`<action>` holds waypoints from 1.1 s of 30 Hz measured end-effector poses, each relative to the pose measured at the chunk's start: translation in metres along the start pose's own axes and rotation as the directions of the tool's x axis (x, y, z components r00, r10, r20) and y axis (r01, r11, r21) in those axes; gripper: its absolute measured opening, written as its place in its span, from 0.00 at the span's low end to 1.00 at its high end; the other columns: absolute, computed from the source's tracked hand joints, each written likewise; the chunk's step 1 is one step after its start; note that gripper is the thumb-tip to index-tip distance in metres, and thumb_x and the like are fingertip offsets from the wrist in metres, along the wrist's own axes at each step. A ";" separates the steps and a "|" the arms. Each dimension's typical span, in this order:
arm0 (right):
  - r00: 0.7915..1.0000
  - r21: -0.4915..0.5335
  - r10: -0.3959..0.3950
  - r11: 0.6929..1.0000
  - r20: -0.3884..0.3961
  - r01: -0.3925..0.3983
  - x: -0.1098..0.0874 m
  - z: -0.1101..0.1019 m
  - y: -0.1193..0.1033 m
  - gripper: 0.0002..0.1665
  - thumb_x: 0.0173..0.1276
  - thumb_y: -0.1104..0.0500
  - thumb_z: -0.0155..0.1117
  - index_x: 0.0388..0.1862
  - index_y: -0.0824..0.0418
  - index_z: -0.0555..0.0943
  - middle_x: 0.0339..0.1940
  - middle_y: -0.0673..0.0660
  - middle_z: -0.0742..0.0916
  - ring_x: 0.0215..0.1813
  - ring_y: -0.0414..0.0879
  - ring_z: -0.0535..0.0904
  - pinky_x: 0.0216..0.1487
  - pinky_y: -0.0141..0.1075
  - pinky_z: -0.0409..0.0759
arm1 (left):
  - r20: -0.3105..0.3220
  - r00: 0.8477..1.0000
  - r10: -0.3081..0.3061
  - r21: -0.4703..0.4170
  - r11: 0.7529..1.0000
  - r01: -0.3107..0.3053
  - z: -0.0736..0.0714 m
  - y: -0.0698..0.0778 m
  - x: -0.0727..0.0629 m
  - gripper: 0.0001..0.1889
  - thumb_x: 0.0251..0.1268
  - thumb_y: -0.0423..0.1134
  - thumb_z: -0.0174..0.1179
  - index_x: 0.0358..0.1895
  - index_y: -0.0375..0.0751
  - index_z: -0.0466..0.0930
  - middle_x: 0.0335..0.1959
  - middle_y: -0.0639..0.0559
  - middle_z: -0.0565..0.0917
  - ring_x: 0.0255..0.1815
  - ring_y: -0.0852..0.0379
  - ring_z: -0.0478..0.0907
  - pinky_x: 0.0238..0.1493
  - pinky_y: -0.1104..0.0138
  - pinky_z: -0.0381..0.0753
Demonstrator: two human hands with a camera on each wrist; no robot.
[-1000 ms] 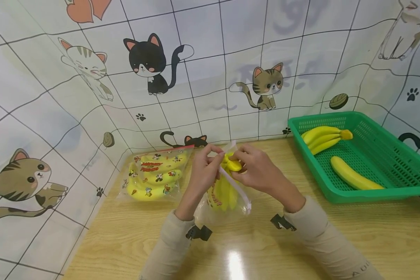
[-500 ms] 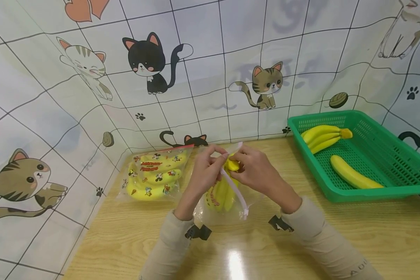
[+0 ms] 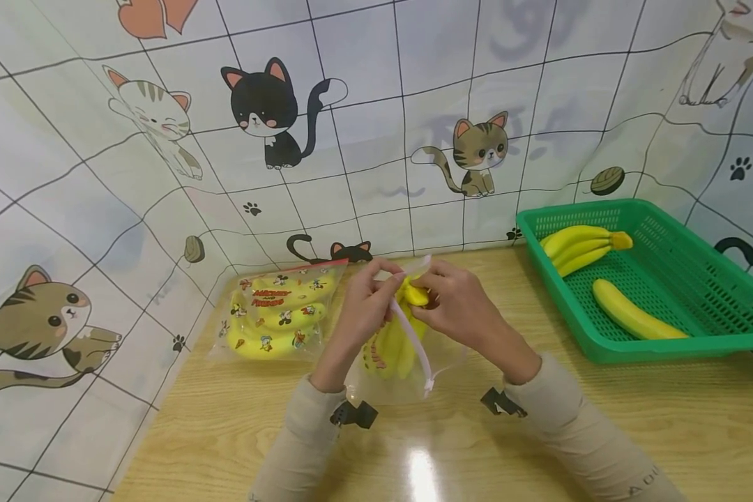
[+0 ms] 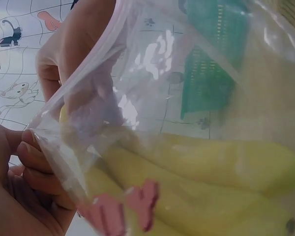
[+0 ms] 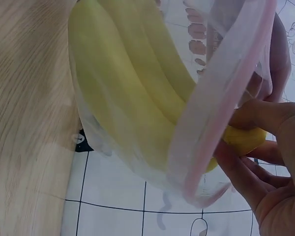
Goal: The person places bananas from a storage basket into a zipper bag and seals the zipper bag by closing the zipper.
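A clear zip bag (image 3: 376, 392) with a pale pink zip strip stands tilted at the middle of the table. Inside it hangs a bunch of yellow bananas (image 3: 408, 348), stem end up at the mouth. My left hand (image 3: 365, 303) pinches the left edge of the bag's mouth between thumb and fingers, as the left wrist view also shows. With its fingertips, my right hand (image 3: 461, 305) grips the stem end (image 5: 248, 140) of the bunch at the opening. In the right wrist view the zip strip (image 5: 211, 123) crosses in front of the bananas.
Left of the hands lies a printed zip bag (image 3: 276, 314) with bananas inside. A green basket (image 3: 602, 352) at the right holds a banana bunch (image 3: 580, 247) and a single banana (image 3: 636, 314). A cat-patterned sheet (image 3: 376, 104) rises behind the wooden table (image 3: 226, 432).
The lower end of the zip strip has swung a little to the left. My left hand has shifted slightly left with the bag's edge, while my right hand keeps its grip on the stem.
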State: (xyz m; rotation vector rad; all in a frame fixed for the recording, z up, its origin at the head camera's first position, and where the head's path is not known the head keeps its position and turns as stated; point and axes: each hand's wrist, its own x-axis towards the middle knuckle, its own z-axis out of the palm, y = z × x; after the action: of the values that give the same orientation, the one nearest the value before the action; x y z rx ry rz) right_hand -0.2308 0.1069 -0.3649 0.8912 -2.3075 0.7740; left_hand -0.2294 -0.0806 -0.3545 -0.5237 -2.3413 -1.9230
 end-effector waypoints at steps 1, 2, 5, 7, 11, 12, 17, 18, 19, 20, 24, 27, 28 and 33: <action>1.000 -0.003 -0.005 1.000 -0.007 0.005 0.000 0.001 -0.001 0.14 0.53 0.64 0.81 0.39 0.67 0.89 0.34 0.56 0.84 0.30 0.41 0.79 0.31 0.29 0.82 | 0.003 1.000 0.002 -0.003 1.000 -0.002 0.000 0.000 0.000 0.09 0.80 0.40 0.55 0.51 0.40 0.79 0.09 0.54 0.70 0.09 0.57 0.64 0.13 0.69 0.63; 1.000 -0.005 -0.010 1.000 -0.012 0.010 0.000 0.001 -0.002 0.14 0.53 0.64 0.81 0.38 0.67 0.89 0.33 0.56 0.84 0.30 0.41 0.79 0.31 0.29 0.82 | 0.006 1.000 0.004 -0.006 1.000 -0.004 0.001 0.000 0.000 0.09 0.80 0.41 0.55 0.51 0.41 0.79 0.09 0.54 0.70 0.09 0.57 0.64 0.13 0.69 0.63; 1.000 -0.016 -0.018 1.000 -0.022 0.018 0.001 0.004 -0.003 0.13 0.54 0.64 0.81 0.38 0.67 0.89 0.32 0.55 0.83 0.30 0.41 0.77 0.31 0.30 0.81 | 0.007 1.000 0.000 -0.018 1.000 0.000 0.000 0.000 -0.001 0.08 0.80 0.41 0.55 0.50 0.41 0.79 0.09 0.54 0.70 0.09 0.57 0.64 0.13 0.69 0.63; 1.000 -0.020 -0.016 1.000 -0.020 0.016 0.001 0.005 -0.004 0.14 0.54 0.64 0.81 0.38 0.67 0.89 0.32 0.55 0.82 0.29 0.40 0.77 0.31 0.29 0.81 | 0.006 1.000 0.000 -0.027 1.000 0.001 0.000 0.001 -0.002 0.07 0.80 0.40 0.55 0.50 0.42 0.79 0.09 0.53 0.70 0.09 0.57 0.65 0.13 0.69 0.63; 1.000 -0.031 0.005 1.000 0.000 -0.005 0.001 0.007 -0.005 0.14 0.53 0.63 0.82 0.37 0.67 0.89 0.31 0.54 0.81 0.29 0.40 0.77 0.31 0.28 0.81 | 0.018 1.000 -0.002 -0.038 0.999 0.002 -0.001 0.002 -0.002 0.08 0.80 0.40 0.55 0.50 0.40 0.79 0.09 0.53 0.70 0.08 0.59 0.64 0.12 0.69 0.64; 1.000 -0.035 0.008 0.999 0.006 -0.008 0.001 0.008 -0.005 0.14 0.53 0.63 0.82 0.37 0.67 0.89 0.31 0.54 0.81 0.28 0.40 0.77 0.31 0.28 0.81 | 0.019 1.000 -0.001 -0.037 0.999 0.001 -0.001 0.002 -0.002 0.08 0.80 0.40 0.55 0.50 0.40 0.79 0.09 0.53 0.70 0.08 0.59 0.64 0.12 0.69 0.64; 1.000 -0.033 0.017 0.999 0.026 -0.016 0.001 0.006 -0.005 0.13 0.54 0.63 0.81 0.39 0.66 0.90 0.31 0.55 0.83 0.28 0.40 0.79 0.30 0.28 0.80 | 0.014 1.000 -0.001 -0.030 1.000 0.001 -0.003 -0.002 -0.001 0.08 0.80 0.39 0.55 0.50 0.39 0.79 0.09 0.54 0.70 0.08 0.59 0.65 0.12 0.69 0.65; 0.999 -0.029 0.020 0.999 0.030 -0.019 0.002 0.005 -0.005 0.14 0.55 0.63 0.81 0.39 0.66 0.90 0.31 0.55 0.84 0.28 0.40 0.79 0.30 0.28 0.80 | 0.010 1.000 -0.005 -0.030 1.000 0.005 -0.003 -0.003 -0.001 0.08 0.80 0.39 0.55 0.50 0.39 0.79 0.08 0.55 0.70 0.08 0.60 0.65 0.12 0.69 0.65; 0.999 -0.026 0.023 0.999 0.035 -0.023 0.003 0.004 -0.005 0.13 0.55 0.64 0.80 0.40 0.66 0.90 0.31 0.55 0.84 0.28 0.40 0.79 0.30 0.28 0.80 | 0.006 1.000 -0.007 -0.030 1.000 0.007 -0.004 -0.004 0.000 0.08 0.80 0.39 0.55 0.49 0.39 0.79 0.08 0.55 0.70 0.08 0.60 0.65 0.12 0.69 0.65; 0.999 -0.025 0.028 0.999 0.043 -0.026 0.004 0.004 -0.005 0.13 0.55 0.64 0.80 0.40 0.66 0.90 0.30 0.55 0.84 0.28 0.40 0.79 0.30 0.28 0.80 | 0.001 1.000 -0.011 -0.033 0.999 0.011 -0.004 -0.005 0.001 0.07 0.80 0.39 0.54 0.50 0.39 0.79 0.08 0.56 0.70 0.08 0.60 0.65 0.12 0.69 0.65; 0.994 -0.048 0.035 0.998 0.101 -0.030 0.013 0.002 -0.005 0.11 0.58 0.64 0.78 0.40 0.65 0.90 0.29 0.54 0.83 0.27 0.41 0.75 0.30 0.28 0.78 | -0.038 0.999 -0.027 -0.046 0.999 0.025 -0.007 -0.007 0.004 0.08 0.80 0.39 0.54 0.50 0.40 0.79 0.08 0.56 0.69 0.08 0.60 0.64 0.13 0.69 0.64; 0.988 -0.090 0.023 0.996 0.155 -0.009 0.023 0.001 -0.005 0.09 0.61 0.63 0.76 0.40 0.64 0.89 0.28 0.53 0.81 0.27 0.42 0.72 0.30 0.29 0.75 | -0.069 0.997 -0.040 -0.064 0.997 0.036 -0.008 -0.007 0.007 0.09 0.80 0.41 0.55 0.51 0.41 0.79 0.10 0.57 0.69 0.08 0.60 0.63 0.13 0.70 0.65; 0.985 -0.108 0.012 0.994 0.172 0.007 0.026 0.001 -0.005 0.08 0.62 0.62 0.75 0.40 0.64 0.89 0.28 0.53 0.80 0.27 0.42 0.71 0.30 0.29 0.75 | -0.078 0.996 -0.045 -0.074 0.997 0.039 -0.008 -0.007 0.007 0.09 0.80 0.42 0.55 0.51 0.41 0.79 0.10 0.57 0.69 0.09 0.60 0.63 0.14 0.70 0.65; 0.966 -0.201 -0.076 0.971 0.246 0.127 0.038 0.001 -0.007 0.07 0.67 0.58 0.73 0.35 0.61 0.86 0.28 0.53 0.78 0.26 0.42 0.69 0.28 0.31 0.72 | -0.110 0.991 -0.071 -0.147 0.988 0.054 -0.010 -0.005 0.009 0.08 0.79 0.43 0.56 0.50 0.44 0.80 0.10 0.57 0.70 0.11 0.61 0.65 0.15 0.71 0.67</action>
State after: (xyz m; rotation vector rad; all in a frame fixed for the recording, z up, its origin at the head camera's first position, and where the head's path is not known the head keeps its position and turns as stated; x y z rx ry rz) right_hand -0.2498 0.0862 -0.3385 1.0393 -2.4691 0.3802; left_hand -0.2407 -0.0888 -0.3548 -0.3418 -2.1858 -2.1010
